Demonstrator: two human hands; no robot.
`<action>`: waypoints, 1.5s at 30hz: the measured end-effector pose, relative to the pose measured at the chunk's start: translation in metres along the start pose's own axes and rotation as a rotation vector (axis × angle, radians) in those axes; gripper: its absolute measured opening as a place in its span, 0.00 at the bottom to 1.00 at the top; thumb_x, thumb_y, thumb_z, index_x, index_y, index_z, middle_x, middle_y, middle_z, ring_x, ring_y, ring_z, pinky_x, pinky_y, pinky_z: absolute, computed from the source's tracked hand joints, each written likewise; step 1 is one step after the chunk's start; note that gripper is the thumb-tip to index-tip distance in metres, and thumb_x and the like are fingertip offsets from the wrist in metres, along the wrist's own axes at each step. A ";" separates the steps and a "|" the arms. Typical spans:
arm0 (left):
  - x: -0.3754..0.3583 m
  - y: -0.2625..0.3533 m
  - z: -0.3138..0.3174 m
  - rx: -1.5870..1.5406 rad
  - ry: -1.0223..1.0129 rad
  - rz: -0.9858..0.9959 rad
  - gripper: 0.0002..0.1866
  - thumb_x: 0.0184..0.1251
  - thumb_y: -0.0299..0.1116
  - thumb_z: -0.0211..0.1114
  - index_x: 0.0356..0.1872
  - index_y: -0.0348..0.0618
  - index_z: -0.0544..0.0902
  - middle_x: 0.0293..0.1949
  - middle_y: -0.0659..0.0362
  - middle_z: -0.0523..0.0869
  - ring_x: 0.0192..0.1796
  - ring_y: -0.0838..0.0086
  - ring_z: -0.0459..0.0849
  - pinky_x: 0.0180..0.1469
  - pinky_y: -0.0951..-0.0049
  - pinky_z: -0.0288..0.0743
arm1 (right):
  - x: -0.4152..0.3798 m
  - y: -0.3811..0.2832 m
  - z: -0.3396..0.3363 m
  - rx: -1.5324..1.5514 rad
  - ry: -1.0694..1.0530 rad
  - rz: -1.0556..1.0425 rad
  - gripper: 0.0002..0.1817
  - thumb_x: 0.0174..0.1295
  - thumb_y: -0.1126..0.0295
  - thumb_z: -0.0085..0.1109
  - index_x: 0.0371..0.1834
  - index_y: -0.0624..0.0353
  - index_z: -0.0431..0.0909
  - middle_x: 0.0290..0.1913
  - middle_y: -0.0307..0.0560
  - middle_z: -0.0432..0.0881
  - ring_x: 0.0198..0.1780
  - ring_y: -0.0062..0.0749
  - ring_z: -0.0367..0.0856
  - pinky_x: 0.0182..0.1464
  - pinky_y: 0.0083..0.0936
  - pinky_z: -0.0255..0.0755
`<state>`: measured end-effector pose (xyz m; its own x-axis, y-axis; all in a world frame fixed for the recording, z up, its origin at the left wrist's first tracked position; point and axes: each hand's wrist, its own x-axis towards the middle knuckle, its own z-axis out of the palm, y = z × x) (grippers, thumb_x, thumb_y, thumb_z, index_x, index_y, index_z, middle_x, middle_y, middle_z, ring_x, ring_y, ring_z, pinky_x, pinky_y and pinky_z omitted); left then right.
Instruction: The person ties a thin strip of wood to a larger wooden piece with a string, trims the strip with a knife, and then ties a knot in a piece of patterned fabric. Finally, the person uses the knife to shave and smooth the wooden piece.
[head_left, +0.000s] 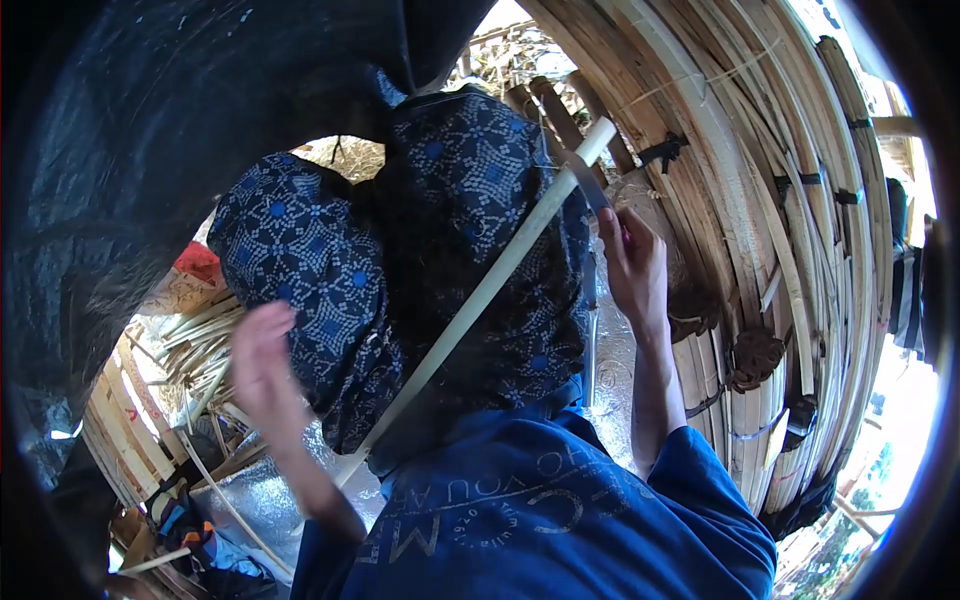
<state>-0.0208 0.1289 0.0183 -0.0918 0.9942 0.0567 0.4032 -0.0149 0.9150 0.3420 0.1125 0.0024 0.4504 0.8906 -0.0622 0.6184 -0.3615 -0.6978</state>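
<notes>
A long pale bamboo strip (485,295) lies slantwise across my lap, over dark blue patterned cloth (465,165) covering my legs. My right hand (637,262) is closed round the handle of a knife (588,184), most of the handle hidden by the fingers. The knife's blade crosses the strip near its upper end and seems to touch it. Off to the left, my left hand (265,365) is raised beside my knee, slightly blurred, its fingers stretched out and holding nothing. The strip's lower end passes between my left forearm and my shirt.
Bundled long wooden or bamboo slats (745,210) curve along the right, tied with dark bands. A pile of thin pale sticks (200,355) lies at the left. Dark sheeting (150,190) hangs at the upper left. Shiny foil-like material (612,365) shows beneath me.
</notes>
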 end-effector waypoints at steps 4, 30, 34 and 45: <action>-0.050 -0.116 -0.147 0.272 0.430 -0.088 0.13 0.74 0.30 0.48 0.52 0.35 0.74 0.40 0.58 0.81 0.40 0.75 0.80 0.42 0.76 0.74 | 0.002 0.006 0.002 0.079 -0.024 0.052 0.18 0.69 0.60 0.51 0.28 0.64 0.75 0.15 0.40 0.66 0.20 0.17 0.62 0.23 0.24 0.57; -0.259 -0.086 -0.025 0.074 -0.387 -0.860 0.13 0.59 0.34 0.63 0.42 0.37 0.81 0.39 0.52 0.86 0.42 0.70 0.83 0.45 0.69 0.75 | 0.008 0.018 0.001 0.190 -0.021 0.087 0.20 0.70 0.52 0.49 0.27 0.55 0.72 0.14 0.27 0.57 0.13 0.08 0.52 0.15 0.14 0.43; -0.281 -0.075 -0.045 0.087 -0.359 -0.877 0.15 0.60 0.37 0.64 0.42 0.36 0.81 0.40 0.51 0.85 0.43 0.70 0.83 0.46 0.68 0.74 | 0.003 0.009 0.000 0.177 -0.033 0.114 0.21 0.70 0.50 0.49 0.27 0.55 0.72 0.15 0.27 0.57 0.14 0.08 0.52 0.16 0.14 0.43; -0.324 -0.055 -0.080 0.165 -0.663 -1.103 0.12 0.60 0.36 0.61 0.32 0.37 0.85 0.31 0.50 0.87 0.34 0.67 0.85 0.37 0.66 0.75 | 0.005 0.028 -0.004 0.208 0.015 0.148 0.20 0.68 0.49 0.52 0.27 0.53 0.72 0.14 0.26 0.55 0.15 0.07 0.51 0.17 0.13 0.41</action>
<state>-0.0862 -0.2013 -0.0183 0.0011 0.3375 -0.9413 0.5152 0.8066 0.2897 0.3643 0.1062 -0.0145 0.5368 0.8275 -0.1649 0.3996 -0.4214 -0.8140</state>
